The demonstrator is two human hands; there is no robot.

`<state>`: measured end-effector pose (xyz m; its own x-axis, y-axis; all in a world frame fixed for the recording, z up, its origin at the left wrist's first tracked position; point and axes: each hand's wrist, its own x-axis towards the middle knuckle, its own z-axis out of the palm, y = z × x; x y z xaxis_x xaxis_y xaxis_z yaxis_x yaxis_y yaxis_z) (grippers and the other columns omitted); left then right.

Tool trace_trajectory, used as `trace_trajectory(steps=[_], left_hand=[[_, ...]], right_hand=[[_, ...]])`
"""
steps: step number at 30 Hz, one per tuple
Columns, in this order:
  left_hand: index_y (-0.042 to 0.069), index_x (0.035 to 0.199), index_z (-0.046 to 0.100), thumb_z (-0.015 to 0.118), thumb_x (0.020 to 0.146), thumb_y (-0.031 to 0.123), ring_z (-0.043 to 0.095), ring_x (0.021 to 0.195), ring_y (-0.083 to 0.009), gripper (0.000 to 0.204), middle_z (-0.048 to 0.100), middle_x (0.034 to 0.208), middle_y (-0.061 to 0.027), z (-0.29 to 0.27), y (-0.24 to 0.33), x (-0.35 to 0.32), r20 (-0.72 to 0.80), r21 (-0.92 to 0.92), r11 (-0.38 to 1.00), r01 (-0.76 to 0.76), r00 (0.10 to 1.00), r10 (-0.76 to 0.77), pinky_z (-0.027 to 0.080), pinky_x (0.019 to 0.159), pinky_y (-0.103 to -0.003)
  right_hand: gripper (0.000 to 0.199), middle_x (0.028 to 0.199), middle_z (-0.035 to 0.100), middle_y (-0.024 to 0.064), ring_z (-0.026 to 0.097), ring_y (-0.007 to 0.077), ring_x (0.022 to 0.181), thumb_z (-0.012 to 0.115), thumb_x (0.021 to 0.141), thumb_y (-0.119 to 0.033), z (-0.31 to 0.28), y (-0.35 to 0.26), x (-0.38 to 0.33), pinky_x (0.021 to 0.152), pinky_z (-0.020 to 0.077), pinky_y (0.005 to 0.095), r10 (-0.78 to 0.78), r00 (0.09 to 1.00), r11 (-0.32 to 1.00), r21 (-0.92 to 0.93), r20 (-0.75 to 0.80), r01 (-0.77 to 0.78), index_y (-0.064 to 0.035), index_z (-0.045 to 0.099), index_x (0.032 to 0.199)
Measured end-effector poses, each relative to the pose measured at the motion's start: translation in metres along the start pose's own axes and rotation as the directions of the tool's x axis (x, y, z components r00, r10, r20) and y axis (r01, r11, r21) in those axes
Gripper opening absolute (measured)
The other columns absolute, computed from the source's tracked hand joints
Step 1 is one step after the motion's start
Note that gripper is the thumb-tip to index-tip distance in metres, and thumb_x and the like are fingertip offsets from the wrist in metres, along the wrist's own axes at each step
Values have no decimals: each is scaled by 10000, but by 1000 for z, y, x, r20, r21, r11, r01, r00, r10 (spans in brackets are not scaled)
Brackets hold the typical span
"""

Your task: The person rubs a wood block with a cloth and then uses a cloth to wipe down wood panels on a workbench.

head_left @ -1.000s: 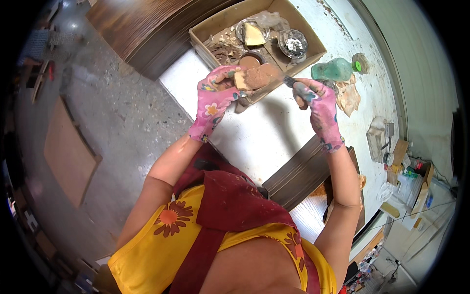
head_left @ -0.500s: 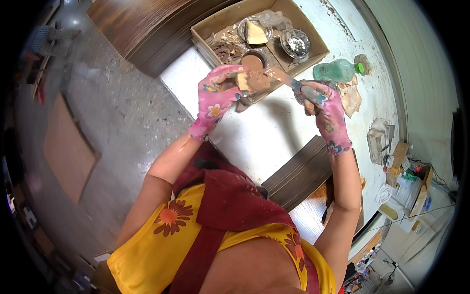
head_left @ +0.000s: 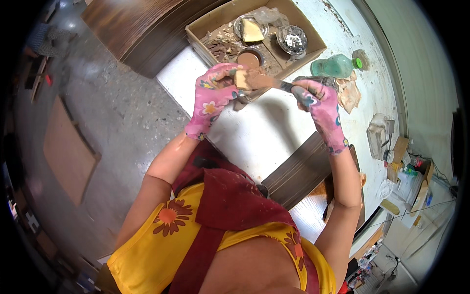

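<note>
My left hand [head_left: 213, 95], in a pink flowered glove, is closed around a small pale-yellow block [head_left: 241, 80] that looks like sponge. Brown paste covers the block's right side. My right hand [head_left: 318, 105], gloved alike, grips the dark handle of a putty knife [head_left: 284, 85]. Its paste-smeared blade lies against the brown side of the block. Both hands are raised over the near edge of a cardboard box [head_left: 301, 22]. Inside, just beyond my left hand, a round tub [head_left: 249, 58] holds brown paste.
In the box are a pale wedge [head_left: 251, 32], a round container [head_left: 292, 39] and brown scraps. To its right lie a green-capped bottle [head_left: 335, 67] and a crumpled beige cloth [head_left: 348, 95]. Dark wooden pieces stand far left [head_left: 129, 29] and near right [head_left: 298, 171] on the white table [head_left: 249, 147].
The putty knife has turned and moved left, its blade now pressed over the block. My right hand has shifted slightly left and its grip has rolled over. My left hand has barely moved.
</note>
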<state>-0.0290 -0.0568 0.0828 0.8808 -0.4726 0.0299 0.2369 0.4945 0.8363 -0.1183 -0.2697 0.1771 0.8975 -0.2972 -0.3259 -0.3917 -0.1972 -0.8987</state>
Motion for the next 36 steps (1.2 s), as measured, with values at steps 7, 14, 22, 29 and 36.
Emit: trace_trajectory(steps=[7,14,22,29,36], left_hand=[[-69,1109,572,669,698,-114,608,940,-172,424,577,1116,-117,-3,-2,2,55,18,1000,-7,998,6,515,820,-270],[-66,1106,587,641,682,-114,599,962,-171,431,552,1148,-109,-4,-3,1,63,74,997,20,998,-25,511,816,-269],[-68,1104,598,627,669,-98,588,986,-192,438,542,1166,-118,1,0,-3,101,107,991,-75,993,64,510,826,-289],[-72,1097,591,648,669,-111,571,1028,-207,433,553,1149,-137,-1,-6,-2,52,-6,998,-58,997,58,502,852,-303],[-72,1118,560,648,709,-119,584,1006,-206,421,571,1143,-136,0,-1,-1,-13,-29,999,38,999,-38,504,857,-311]], right_hand=[[168,642,570,-13,494,43,562,619,851,-127,-9,-5,-4,507,382,187,1,999,996,-89,-52,-5,1,677,942],[178,646,574,-3,484,45,549,625,840,-128,-16,8,6,482,359,186,44,996,998,40,-75,-41,13,674,937],[189,616,559,-2,477,55,518,652,831,-152,-4,6,3,469,353,189,101,992,988,108,81,-110,13,662,923],[177,608,554,-6,467,48,511,654,831,-156,-6,-3,-10,465,346,186,85,995,987,135,51,-91,10,666,892],[185,606,547,-22,450,33,512,636,846,-182,-24,6,-4,456,323,184,51,999,999,20,-10,-51,-7,670,896]])
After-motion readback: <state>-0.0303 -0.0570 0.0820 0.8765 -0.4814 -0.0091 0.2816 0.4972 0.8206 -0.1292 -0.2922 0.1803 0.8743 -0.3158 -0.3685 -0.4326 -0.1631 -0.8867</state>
